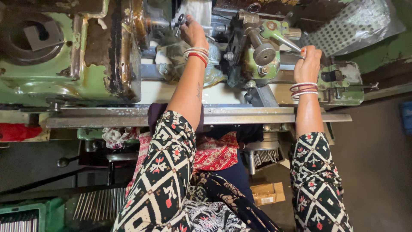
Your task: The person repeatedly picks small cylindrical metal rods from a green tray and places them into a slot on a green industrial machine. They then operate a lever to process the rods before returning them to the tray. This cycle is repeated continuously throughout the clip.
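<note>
I stand at a green metal lathe (64, 77). My left hand (192, 32) reaches far in and grips a small metal handle (180, 20) near the spindle area. My right hand (307, 62) is closed on a metal lever (286, 42) of the green tool post assembly (262, 53). Red and white bangles sit on both wrists. Patterned black, white and red sleeves cover my forearms. The fingertips of both hands are partly hidden by the machine parts.
A steel rail (240, 115) runs along the machine's front edge. Below it are a tray of thin metal rods (96, 204), a cardboard box (267, 193) on the floor, and a red cloth (17, 131) at left. A perforated metal sheet (356, 23) lies at upper right.
</note>
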Demonstrator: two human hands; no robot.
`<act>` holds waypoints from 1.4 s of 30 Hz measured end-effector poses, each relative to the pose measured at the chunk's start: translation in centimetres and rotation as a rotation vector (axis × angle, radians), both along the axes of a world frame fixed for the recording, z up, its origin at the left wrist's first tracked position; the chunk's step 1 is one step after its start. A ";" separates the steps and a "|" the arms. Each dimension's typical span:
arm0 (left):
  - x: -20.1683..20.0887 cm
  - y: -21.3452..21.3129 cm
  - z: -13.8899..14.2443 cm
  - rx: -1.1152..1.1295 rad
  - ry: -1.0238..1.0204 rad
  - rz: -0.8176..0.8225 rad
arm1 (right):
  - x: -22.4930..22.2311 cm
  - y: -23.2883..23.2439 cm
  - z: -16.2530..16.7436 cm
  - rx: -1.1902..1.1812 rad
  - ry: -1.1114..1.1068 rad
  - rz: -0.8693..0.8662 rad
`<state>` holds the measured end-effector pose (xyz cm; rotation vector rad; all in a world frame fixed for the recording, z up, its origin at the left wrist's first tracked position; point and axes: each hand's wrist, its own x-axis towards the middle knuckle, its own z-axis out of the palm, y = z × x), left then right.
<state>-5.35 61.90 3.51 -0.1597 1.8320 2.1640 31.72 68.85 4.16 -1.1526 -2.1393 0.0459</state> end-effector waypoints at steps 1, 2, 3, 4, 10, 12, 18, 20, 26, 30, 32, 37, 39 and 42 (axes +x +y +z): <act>0.0 0.0 0.1 -0.017 -0.018 -0.013 | -0.1 -0.1 0.1 -0.003 -0.003 -0.006; 0.0 -0.1 0.2 -0.036 -0.036 -0.026 | -0.1 -0.1 0.2 -0.008 -0.006 -0.012; 0.0 -0.1 0.3 -0.023 -0.036 -0.015 | -0.1 -0.2 0.3 -0.014 -0.009 -0.020; 0.0 -0.1 0.4 -0.008 -0.035 -0.004 | -0.1 -0.2 0.4 -0.009 -0.012 -0.018; 0.1 -0.4 0.9 -0.009 -0.047 -0.019 | -0.3 -0.2 0.5 -0.008 -0.004 -0.008; 0.2 -0.5 0.9 0.001 -0.041 -0.011 | -0.3 -0.2 0.5 0.005 -0.012 -0.012; 0.2 -0.6 1.1 -0.035 -0.045 -0.004 | -0.4 -0.2 0.6 0.008 -0.008 0.004; 0.2 -0.5 1.1 -0.053 -0.014 -0.003 | -0.4 -0.2 0.7 0.009 0.001 -0.006; 0.0 -0.4 1.2 -0.014 -0.080 -0.028 | -0.2 0.0 0.8 0.008 -0.013 -0.010; 0.0 -0.4 1.1 0.033 -0.039 -0.009 | -0.3 -0.4 0.8 -0.005 -0.008 -0.016; 0.1 -0.4 1.0 0.040 -0.022 -0.003 | -0.4 -0.6 1.0 -0.001 -0.012 -0.023; 0.1 -0.6 1.0 0.090 -0.068 0.011 | -0.3 -0.6 1.0 0.001 -0.024 -0.035; 0.1 -0.7 1.1 0.078 -0.042 0.013 | -0.2 -0.6 0.7 0.006 -0.033 -0.041; 0.2 -0.7 1.2 0.068 -0.026 -0.001 | -0.1 -0.3 0.2 0.007 -0.031 -0.049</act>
